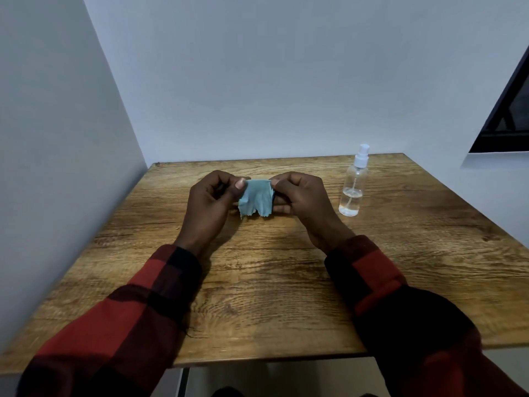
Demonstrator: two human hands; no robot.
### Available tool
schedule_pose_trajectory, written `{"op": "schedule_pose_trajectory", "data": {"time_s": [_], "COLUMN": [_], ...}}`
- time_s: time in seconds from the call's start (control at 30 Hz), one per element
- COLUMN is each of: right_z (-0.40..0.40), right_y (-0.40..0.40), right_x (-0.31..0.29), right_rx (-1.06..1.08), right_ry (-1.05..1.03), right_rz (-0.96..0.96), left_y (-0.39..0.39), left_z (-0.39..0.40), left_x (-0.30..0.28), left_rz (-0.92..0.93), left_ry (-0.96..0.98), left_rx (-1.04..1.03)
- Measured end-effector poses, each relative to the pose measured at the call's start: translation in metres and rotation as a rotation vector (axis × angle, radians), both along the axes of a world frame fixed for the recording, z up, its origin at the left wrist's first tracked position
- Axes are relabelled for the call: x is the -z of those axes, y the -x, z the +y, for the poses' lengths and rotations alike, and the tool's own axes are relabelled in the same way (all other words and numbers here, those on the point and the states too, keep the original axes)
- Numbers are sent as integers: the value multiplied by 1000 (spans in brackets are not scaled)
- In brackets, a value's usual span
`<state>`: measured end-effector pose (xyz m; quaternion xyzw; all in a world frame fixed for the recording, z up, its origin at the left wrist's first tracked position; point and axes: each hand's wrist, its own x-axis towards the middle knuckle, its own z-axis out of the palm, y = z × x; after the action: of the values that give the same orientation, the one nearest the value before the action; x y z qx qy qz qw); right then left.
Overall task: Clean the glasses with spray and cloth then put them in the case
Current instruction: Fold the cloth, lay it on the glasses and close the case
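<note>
A: From the head camera, what's the surface?

B: A wooden table (257, 282), brown with strong grain and a few dark knots. It is pushed into a corner: its far edge meets a plain pale wall (272, 75), and its left edge runs along another pale wall (51, 167).

A: Anything else in the room?

B: A dark window (509, 116) at the upper right, set in the right-hand wall. Below the table's near edge there is only a dim strip of floor, too dark to read.

A: And the hands?

B: Both are raised over the middle of the table, in red-and-black checked sleeves. The left hand (211, 202) pinches the upper left corner of a light blue cloth (256, 199) between thumb and curled fingers. The right hand (300, 196) pinches the upper right corner the same way. The cloth hangs between them, its ragged lower edge loose.

A: The glasses?

B: A thin dark edge shows behind the cloth by the right fingers; I cannot tell what it is.

A: The spray?

B: A clear bottle (353, 187) with a white nozzle stands upright right of the hands, apart from them, partly filled.
</note>
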<state>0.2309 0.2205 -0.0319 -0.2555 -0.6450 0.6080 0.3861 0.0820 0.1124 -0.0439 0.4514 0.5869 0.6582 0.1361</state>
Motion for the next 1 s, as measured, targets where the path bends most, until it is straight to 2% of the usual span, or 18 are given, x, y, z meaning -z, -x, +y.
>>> {"op": "schedule_pose_trajectory", "data": {"time_s": [0.1, 0.23, 0.4, 0.6, 1.0], "right_z": [-4, -4, -6, -2, 1], "right_y": [0, -3, 0, -4, -6], "right_x": [0, -4, -1, 1, 1], "right_rx": [-31, -42, -138, -61, 2], "right_ry": [-8, 25, 48, 42, 117], "right_rz": [-5, 17, -37, -2, 67], "left_y": [-1, -3, -3, -7, 0], "left_z": [2, 3, 1, -1, -2], "left_x": [2, 4, 3, -2, 0], "left_rz": [-138, -252, -297, -344, -404], "left_ry": [23, 18, 19, 78, 67], "left_rx": [80, 89, 70, 83, 83]}}
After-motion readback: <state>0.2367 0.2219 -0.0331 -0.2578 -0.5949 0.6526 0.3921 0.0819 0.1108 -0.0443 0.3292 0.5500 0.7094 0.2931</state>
